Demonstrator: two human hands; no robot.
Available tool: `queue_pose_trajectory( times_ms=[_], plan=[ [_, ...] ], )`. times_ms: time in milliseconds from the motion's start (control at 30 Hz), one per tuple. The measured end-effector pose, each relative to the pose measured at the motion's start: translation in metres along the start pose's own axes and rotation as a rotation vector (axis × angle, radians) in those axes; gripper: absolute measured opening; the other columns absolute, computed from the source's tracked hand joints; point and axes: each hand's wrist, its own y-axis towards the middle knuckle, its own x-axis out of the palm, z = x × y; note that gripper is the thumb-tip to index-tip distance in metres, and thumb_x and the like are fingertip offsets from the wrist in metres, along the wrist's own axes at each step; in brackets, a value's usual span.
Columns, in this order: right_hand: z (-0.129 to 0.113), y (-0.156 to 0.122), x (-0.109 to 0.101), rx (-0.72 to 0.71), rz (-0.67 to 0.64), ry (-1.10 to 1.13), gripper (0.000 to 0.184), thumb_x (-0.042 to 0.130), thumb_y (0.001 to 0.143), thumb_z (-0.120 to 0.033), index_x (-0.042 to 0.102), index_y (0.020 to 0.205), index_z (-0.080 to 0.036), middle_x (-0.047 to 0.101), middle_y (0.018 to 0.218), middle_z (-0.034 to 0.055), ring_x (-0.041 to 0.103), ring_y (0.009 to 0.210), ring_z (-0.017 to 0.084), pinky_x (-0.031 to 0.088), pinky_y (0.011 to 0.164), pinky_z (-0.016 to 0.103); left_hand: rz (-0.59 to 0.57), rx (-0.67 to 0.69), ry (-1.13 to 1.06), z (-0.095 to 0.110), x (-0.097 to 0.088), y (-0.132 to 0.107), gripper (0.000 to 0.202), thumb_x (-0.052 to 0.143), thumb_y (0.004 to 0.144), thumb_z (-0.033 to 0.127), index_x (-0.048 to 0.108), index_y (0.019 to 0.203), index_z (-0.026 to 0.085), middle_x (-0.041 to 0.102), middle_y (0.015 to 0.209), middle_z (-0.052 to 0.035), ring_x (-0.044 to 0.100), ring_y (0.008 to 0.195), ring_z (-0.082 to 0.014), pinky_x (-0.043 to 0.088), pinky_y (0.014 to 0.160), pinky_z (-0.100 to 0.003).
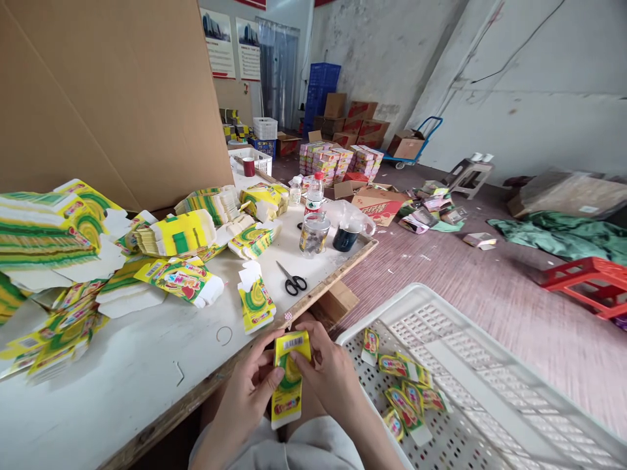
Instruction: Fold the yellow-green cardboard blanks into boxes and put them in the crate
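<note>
Both my hands hold one small yellow-and-green printed carton just below the table's front edge, over my lap. My left hand grips its left side with the thumb on its face. My right hand pinches its upper right edge, fingers curled. A similar folded carton lies on the white table just ahead of my hands. Black-handled scissors lie beyond it. To my right a white perforated plastic crate holds several folded cartons.
Stacks of flat yellow-green carton blanks cover the table's left and back. A jar, bottles and a dark cup stand at the far corner. A large cardboard sheet leans behind. A red stool, boxes and a green cloth lie on the floor.
</note>
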Motion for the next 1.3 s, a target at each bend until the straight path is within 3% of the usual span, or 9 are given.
queue_pose_trajectory(
  times_ms=[133, 333, 500, 667, 800, 967, 1100, 1200, 1300],
  plan=[
    [0.001, 0.0, 0.002, -0.039, 0.027, -0.024, 0.036, 0.055, 0.082, -0.016, 0.054, 0.117, -0.023, 0.066, 0.067, -0.0034, 0.061, 0.054, 0.019, 0.042, 0.056, 0.027, 0.011, 0.006, -0.041, 0.002, 0.001, 0.001, 0.058, 0.069, 0.085, 0.046, 0.057, 0.137, 0.023, 0.072, 0.127, -0.0147, 0.069, 0.112, -0.0318, 0.057, 0.087, -0.035],
    [-0.002, 0.002, -0.002, -0.013, -0.076, 0.027, 0.043, 0.057, 0.077, -0.015, 0.054, 0.119, -0.024, 0.069, 0.069, -0.0038, 0.067, 0.059, 0.019, 0.045, 0.059, 0.025, 0.011, -0.031, -0.064, 0.005, 0.002, 0.001, 0.06, 0.073, 0.082, 0.045, 0.058, 0.135, 0.023, 0.076, 0.118, -0.0145, 0.073, 0.1, -0.0307, 0.058, 0.081, -0.034],
    [-0.002, 0.002, 0.002, 0.049, 0.009, 0.0, 0.038, 0.06, 0.075, -0.015, 0.056, 0.112, -0.024, 0.057, 0.054, -0.009, 0.058, 0.048, 0.017, 0.037, 0.052, 0.024, 0.027, 0.005, -0.046, 0.003, 0.004, 0.0, 0.055, 0.072, 0.084, 0.043, 0.06, 0.134, 0.022, 0.074, 0.124, -0.0149, 0.071, 0.107, -0.0308, 0.057, 0.081, -0.033],
    [-0.002, 0.002, -0.01, -0.081, -0.082, 0.223, 0.032, 0.059, 0.089, -0.026, 0.061, 0.121, -0.022, 0.058, 0.058, -0.0064, 0.054, 0.052, 0.015, 0.037, 0.05, 0.023, 0.05, -0.038, -0.117, 0.013, 0.001, 0.001, 0.058, 0.077, 0.078, 0.042, 0.061, 0.129, 0.021, 0.079, 0.107, -0.0125, 0.075, 0.089, -0.0272, 0.058, 0.073, -0.031],
    [0.0, 0.003, -0.014, -0.062, 0.046, 0.267, 0.028, 0.053, 0.096, -0.038, 0.072, 0.106, -0.019, 0.072, 0.08, 0.0037, 0.057, 0.062, 0.015, 0.043, 0.056, 0.025, 0.035, -0.057, -0.176, 0.014, 0.003, 0.002, 0.056, 0.08, 0.077, 0.04, 0.06, 0.126, 0.022, 0.08, 0.101, -0.0108, 0.076, 0.082, -0.0251, 0.058, 0.069, -0.029],
    [0.002, 0.003, -0.005, -0.033, 0.118, 0.475, 0.028, 0.067, 0.089, -0.046, 0.069, 0.087, -0.018, 0.071, 0.076, 0.0035, 0.06, 0.064, 0.017, 0.048, 0.057, 0.026, 0.035, -0.033, -0.168, 0.005, 0.011, 0.002, 0.053, 0.078, 0.078, 0.04, 0.061, 0.124, 0.022, 0.079, 0.108, -0.0115, 0.075, 0.09, -0.0268, 0.058, 0.074, -0.031],
    [-0.004, -0.001, -0.001, -0.066, 0.155, 0.573, 0.03, 0.071, 0.086, -0.047, 0.067, 0.078, -0.019, 0.071, 0.076, 0.0045, 0.064, 0.069, 0.019, 0.05, 0.06, 0.027, 0.115, 0.034, -0.057, 0.004, 0.01, 0.005, 0.037, 0.072, 0.084, 0.045, 0.07, 0.112, 0.021, 0.077, 0.114, -0.0113, 0.074, 0.097, -0.0272, 0.058, 0.079, -0.031],
    [-0.006, -0.006, -0.006, -0.078, 0.155, 0.532, 0.027, 0.069, 0.087, -0.045, 0.066, 0.076, -0.02, 0.069, 0.073, 0.0032, 0.062, 0.066, 0.019, 0.049, 0.058, 0.027, 0.093, 0.05, 0.007, 0.005, 0.008, 0.009, 0.032, 0.071, 0.085, 0.045, 0.075, 0.104, 0.02, 0.076, 0.116, -0.0115, 0.073, 0.099, -0.0281, 0.059, 0.083, -0.033],
    [0.003, -0.01, -0.029, -0.093, 0.216, 0.29, 0.023, 0.065, 0.09, -0.04, 0.067, 0.076, -0.021, 0.067, 0.071, 0.0034, 0.057, 0.062, 0.019, 0.045, 0.058, 0.03, 0.048, 0.028, -0.018, 0.002, 0.008, 0.012, 0.035, 0.07, 0.086, 0.046, 0.075, 0.109, 0.02, 0.076, 0.117, -0.0127, 0.072, 0.105, -0.0301, 0.059, 0.089, -0.036]
  ],
)
